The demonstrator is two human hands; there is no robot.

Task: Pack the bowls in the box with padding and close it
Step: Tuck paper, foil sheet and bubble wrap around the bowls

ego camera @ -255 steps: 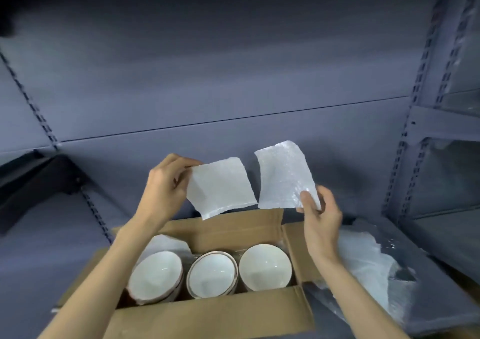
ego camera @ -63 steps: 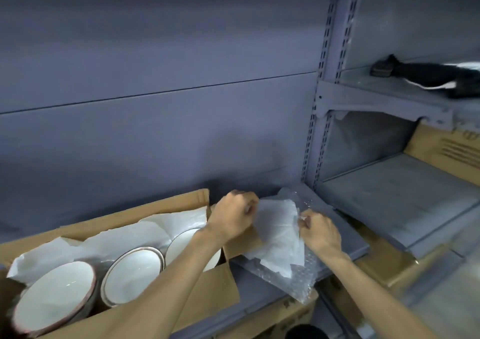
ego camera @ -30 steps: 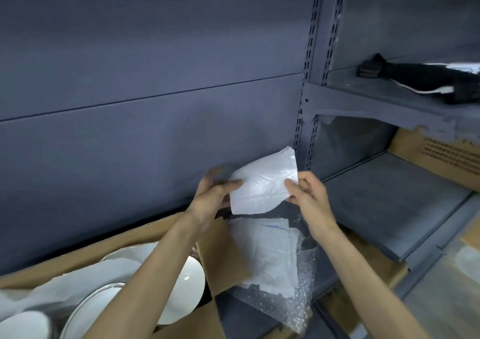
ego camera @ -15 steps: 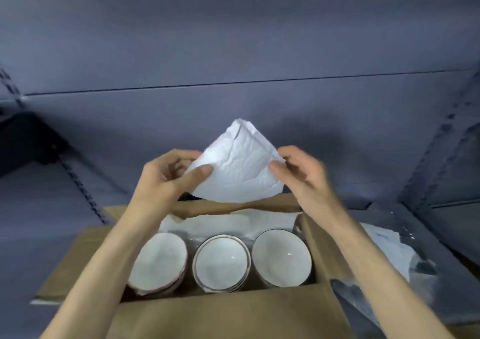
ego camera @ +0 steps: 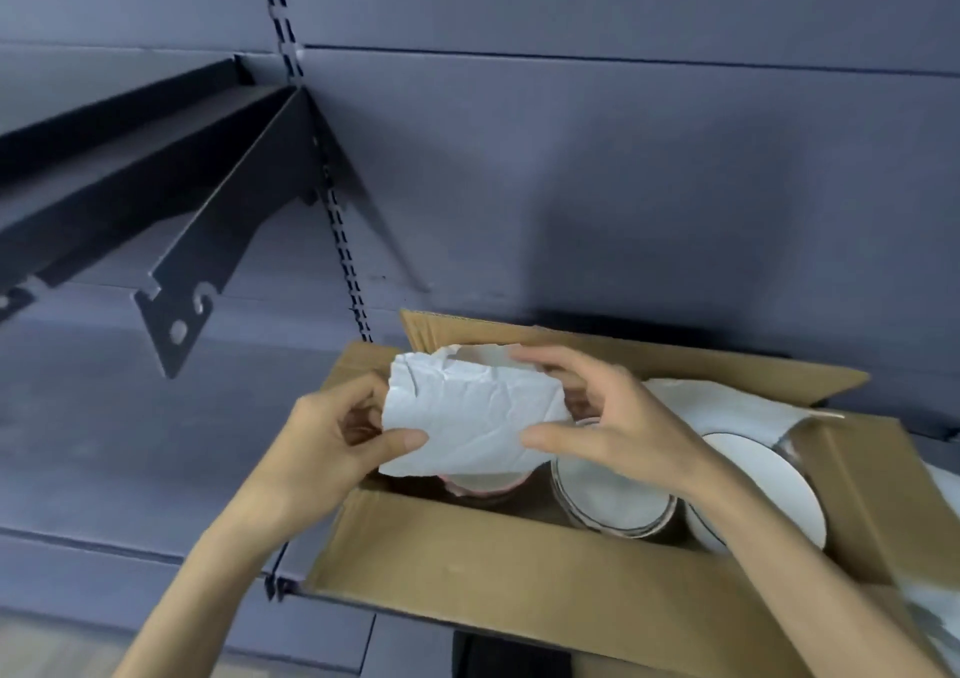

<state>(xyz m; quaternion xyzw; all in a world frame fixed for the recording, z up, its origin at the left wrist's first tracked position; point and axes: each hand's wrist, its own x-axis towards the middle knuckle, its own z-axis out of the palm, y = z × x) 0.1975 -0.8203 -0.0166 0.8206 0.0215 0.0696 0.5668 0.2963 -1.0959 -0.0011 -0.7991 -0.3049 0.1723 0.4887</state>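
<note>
Padding sheet [ego camera: 475,420] up in the air right over the box [ego camera: 519,568], pinched at both ends. Left hand [ego camera: 332,443] closed on the left edge, thumb on the near face and fingers curled behind. Right hand [ego camera: 608,422] loosely closed on the right edge, thumb [ego camera: 545,441] underneath and index finger along the top. No gap showing between fingers and sheet on either side, so basically already in hand, nothing to reach for.

Long axis of the sheet running left to right, roughly parallel to the near wall of the box, same line as the row of 3 bowls. Hanging directly above the left bowl [ego camera: 485,482] and covering most of it, only a pinkish rim peeking out below the bottom edge. Middle bowl [ego camera: 613,495] just right of that, partly behind the right wrist. Right bowl [ego camera: 763,490] further along toward the right wall of the box. More white padding [ego camera: 727,402] already tucked along the far wall behind the bowls.

Probably just a straight drop onto or beside the left bowl, left hand being the closer one to that end of the box. Flaps all open, so closing looks a way off.
</note>
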